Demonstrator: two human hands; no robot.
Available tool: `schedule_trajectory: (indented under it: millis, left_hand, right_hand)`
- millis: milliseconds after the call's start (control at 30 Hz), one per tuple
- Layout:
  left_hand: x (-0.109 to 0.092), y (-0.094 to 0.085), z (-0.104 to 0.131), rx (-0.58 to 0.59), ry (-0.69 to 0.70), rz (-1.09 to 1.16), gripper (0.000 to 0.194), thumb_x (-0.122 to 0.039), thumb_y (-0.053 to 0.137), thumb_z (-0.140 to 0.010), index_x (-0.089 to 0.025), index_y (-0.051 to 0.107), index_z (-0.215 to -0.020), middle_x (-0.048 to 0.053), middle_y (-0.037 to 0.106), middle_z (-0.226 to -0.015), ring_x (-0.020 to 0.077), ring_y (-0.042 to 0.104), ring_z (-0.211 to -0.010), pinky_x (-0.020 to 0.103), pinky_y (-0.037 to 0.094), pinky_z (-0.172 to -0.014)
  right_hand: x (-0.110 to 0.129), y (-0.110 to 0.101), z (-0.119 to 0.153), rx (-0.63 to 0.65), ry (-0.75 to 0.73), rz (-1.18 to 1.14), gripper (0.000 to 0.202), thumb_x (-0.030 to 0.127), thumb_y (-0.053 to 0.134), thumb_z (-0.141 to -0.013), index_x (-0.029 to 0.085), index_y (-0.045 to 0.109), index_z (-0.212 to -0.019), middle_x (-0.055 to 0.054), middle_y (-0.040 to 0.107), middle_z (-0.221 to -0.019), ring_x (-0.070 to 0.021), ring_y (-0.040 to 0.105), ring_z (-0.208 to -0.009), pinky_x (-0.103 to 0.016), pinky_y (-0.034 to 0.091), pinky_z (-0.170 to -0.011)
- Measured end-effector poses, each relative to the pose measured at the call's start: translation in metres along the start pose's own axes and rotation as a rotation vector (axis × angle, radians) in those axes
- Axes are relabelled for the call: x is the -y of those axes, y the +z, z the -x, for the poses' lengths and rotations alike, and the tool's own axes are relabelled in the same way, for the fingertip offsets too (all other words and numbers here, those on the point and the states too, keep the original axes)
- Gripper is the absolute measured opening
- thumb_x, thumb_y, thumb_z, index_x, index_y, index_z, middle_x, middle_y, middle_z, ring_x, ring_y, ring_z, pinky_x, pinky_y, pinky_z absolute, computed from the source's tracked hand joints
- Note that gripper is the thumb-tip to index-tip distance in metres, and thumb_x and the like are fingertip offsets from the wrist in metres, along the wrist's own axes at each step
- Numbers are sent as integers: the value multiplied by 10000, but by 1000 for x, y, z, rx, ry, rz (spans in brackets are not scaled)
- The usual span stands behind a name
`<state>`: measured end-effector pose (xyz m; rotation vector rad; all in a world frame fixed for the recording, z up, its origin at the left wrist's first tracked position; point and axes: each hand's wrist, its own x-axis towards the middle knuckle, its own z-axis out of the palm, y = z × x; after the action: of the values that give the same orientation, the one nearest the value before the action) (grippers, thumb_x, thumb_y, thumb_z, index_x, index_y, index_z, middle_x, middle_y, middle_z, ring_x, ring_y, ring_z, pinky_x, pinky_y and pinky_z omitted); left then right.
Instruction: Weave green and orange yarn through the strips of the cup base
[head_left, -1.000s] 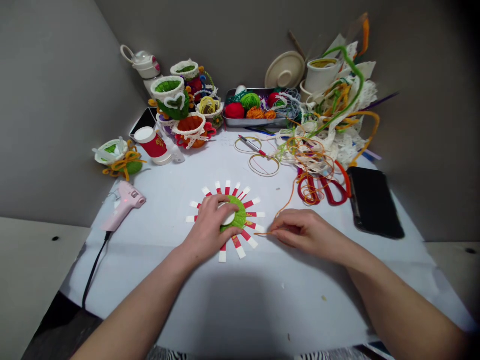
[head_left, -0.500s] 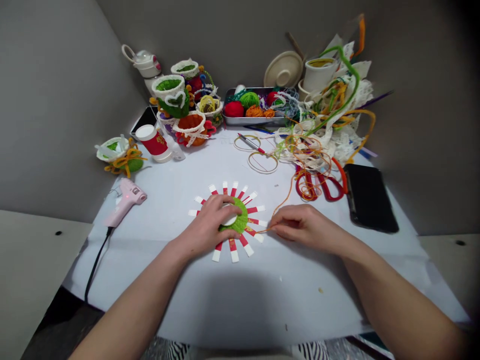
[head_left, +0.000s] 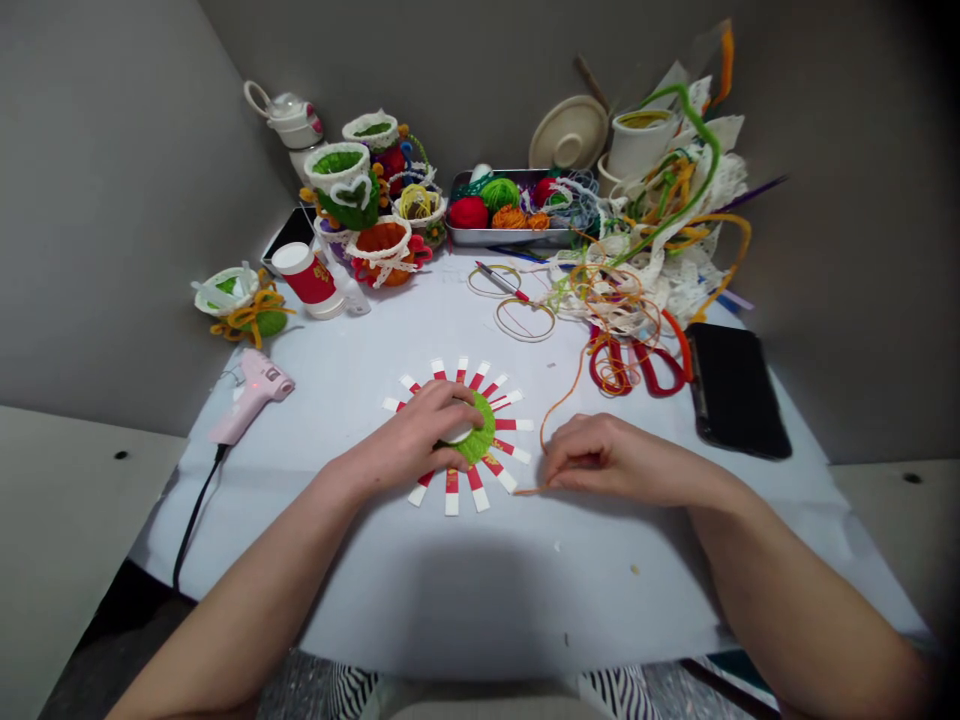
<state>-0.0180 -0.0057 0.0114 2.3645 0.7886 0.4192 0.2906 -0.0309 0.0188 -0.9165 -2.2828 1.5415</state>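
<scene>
A paper cup cut into flat red-and-white strips [head_left: 478, 490] lies splayed like a sun on the white table. Green yarn [head_left: 484, 442] covers its middle around a white centre. My left hand [head_left: 435, 425] is over it, fingers curled onto the middle and partly hiding the left strips. To the right of the strips, my right hand [head_left: 589, 455] pinches a thin orange yarn [head_left: 559, 403]. The yarn's short end pokes out left of the fingertips, close to a lower-right strip tip. Its other end runs up to an orange tangle [head_left: 611, 300].
A pink glue gun [head_left: 251, 395] lies at the left with its cord. Behind stand decorated cups [head_left: 341, 185], a red paper cup [head_left: 307, 280] and a metal tray [head_left: 517, 237] of yarn balls. Red-handled scissors [head_left: 660, 375], lace trims [head_left: 660, 270] and a black phone [head_left: 739, 390] are right.
The strip-cut cup has turned slightly clockwise under my left hand. My right hand has drawn slightly down, and the orange yarn's end has shifted from over a strip to beside the strip tips.
</scene>
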Motion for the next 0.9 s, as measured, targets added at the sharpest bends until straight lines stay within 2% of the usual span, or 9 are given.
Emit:
schedule_trajectory:
  millis: [133, 300, 433, 533, 667, 900]
  left_hand:
    - [-1, 0, 1, -11, -1, -3, 389, -215, 794, -915, -284, 637, -1264, 92, 593, -1376, 290, 543, -1295, 522, 501, -1102]
    - [-4, 3, 5, -8, -32, -11, 441, -183, 786, -913, -290, 621, -1308, 99, 543, -1437, 300, 519, -1353, 545, 495, -1136]
    - [-5, 8, 11, -56, -58, -44, 483, -172, 750, -927, -296, 611, -1372, 121, 446, -1517, 329, 458, -1438, 542, 478, -1177]
    - [-6, 11, 13, -72, -20, -112, 452, -196, 737, -947, -276, 613, -1375, 135, 501, -1469, 336, 486, -1381, 552, 483, -1157]
    - [-8, 13, 14, -107, 4, -190, 432, -244, 738, -964, -272, 604, -1374, 137, 546, -1450, 357, 506, -1330, 626, 480, -1103]
    - [-12, 20, 21, -164, -30, -180, 468, -251, 699, -994, -324, 552, -1432, 136, 487, -1539, 345, 496, -1409, 603, 485, -1132]
  right_hand:
    - [4, 8, -2, -45, -101, 149, 184, 260, 644, -1005, 214, 796, -911, -39, 768, -830, -162, 675, -779, -320, 477, -786]
    - [2, 21, -5, -149, -83, 349, 142, 175, 647, -971, 213, 726, -860, 7, 736, -804, -147, 660, -766, -362, 406, -883]
    - [2, 27, -7, -167, -64, 378, 123, 165, 651, -943, 205, 685, -832, 14, 720, -791, -144, 638, -750, -371, 379, -888]
    - [3, 31, -8, -180, -56, 404, 137, 184, 631, -950, 200, 675, -822, 0, 712, -786, -155, 628, -753, -373, 371, -862]
    - [7, 36, -10, -205, -34, 444, 164, 194, 604, -965, 193, 663, -812, -12, 708, -779, -168, 628, -759, -373, 358, -847]
    - [8, 42, -9, -230, -4, 454, 79, 204, 648, -950, 201, 672, -875, -11, 726, -795, -181, 650, -786, -371, 347, -855]
